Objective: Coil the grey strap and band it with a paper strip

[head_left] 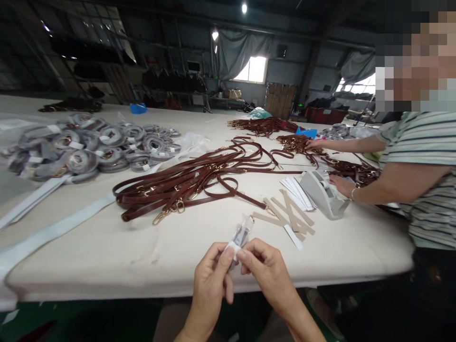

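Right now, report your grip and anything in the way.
Left hand, right hand pinching small plastic packet. Brown leather straps beyond, not touching. Nothing in the way.

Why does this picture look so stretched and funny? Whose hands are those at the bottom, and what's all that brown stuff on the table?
This picture comes from a small camera worn on a person's head, so it shows roughly what they see. Its wide view makes things look bent. The bare hands at the bottom belong to that person. The left hand and right hand are pinching a small clear plastic packet.

The brown stuff on the long cream-covered table is brown leather straps with gold-coloured clasps. To the left are coils wrapped in plastic. Closer to the hands are tan strips and a grey tape dispenser.

On the right, a co-worker in a striped shirt has one hand on more straps.
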Demonstrator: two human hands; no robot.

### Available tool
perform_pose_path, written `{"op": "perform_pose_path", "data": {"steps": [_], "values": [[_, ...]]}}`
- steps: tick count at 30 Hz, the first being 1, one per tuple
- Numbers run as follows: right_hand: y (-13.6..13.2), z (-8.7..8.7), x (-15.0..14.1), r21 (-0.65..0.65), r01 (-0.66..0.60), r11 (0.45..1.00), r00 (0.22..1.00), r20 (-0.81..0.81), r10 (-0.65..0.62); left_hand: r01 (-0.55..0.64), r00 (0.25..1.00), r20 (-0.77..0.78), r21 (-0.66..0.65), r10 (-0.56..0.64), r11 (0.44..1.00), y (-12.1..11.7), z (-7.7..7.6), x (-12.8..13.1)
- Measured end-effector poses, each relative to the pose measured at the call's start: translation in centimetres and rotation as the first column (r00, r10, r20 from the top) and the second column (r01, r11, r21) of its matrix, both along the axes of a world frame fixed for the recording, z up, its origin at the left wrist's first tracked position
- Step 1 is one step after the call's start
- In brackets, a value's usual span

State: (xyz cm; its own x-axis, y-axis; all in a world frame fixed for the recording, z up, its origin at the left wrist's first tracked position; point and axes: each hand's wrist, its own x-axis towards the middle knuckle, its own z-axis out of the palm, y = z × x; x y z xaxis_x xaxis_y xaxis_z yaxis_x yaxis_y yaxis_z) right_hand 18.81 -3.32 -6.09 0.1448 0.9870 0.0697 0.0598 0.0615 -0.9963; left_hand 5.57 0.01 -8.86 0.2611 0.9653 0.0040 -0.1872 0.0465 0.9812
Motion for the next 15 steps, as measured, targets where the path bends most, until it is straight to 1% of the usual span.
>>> {"op": "perform_pose_path", "data": {"steps": [4, 8, 11, 15], "values": [[-0.38, -0.43, 0.00, -0.002, -0.040, 0.999, 0.996, -0.082, 0.040, -0.031, 0.999, 0.045, -0.013, 0.031, 0.999, -0.21, -0.12, 0.33], [-0.40, -0.79, -0.18, -0.037, -0.015, 0.999, 0.994, -0.112, 0.011, -0.037, 0.998, 0.052, -0.011, 0.037, 0.999, -0.16, -0.10, 0.49], [-0.42, -0.87, -0.45, -0.034, 0.002, 0.999, 0.991, -0.130, -0.007, -0.049, 0.996, 0.068, -0.025, 0.051, 0.998, -0.03, -0.17, 0.69], [-0.54, -0.98, -0.34, -0.018, 0.004, 1.000, 0.986, -0.166, -0.007, 0.015, 0.996, 0.088, -0.045, -0.011, 0.999, 0.06, -0.10, 0.93]]}}
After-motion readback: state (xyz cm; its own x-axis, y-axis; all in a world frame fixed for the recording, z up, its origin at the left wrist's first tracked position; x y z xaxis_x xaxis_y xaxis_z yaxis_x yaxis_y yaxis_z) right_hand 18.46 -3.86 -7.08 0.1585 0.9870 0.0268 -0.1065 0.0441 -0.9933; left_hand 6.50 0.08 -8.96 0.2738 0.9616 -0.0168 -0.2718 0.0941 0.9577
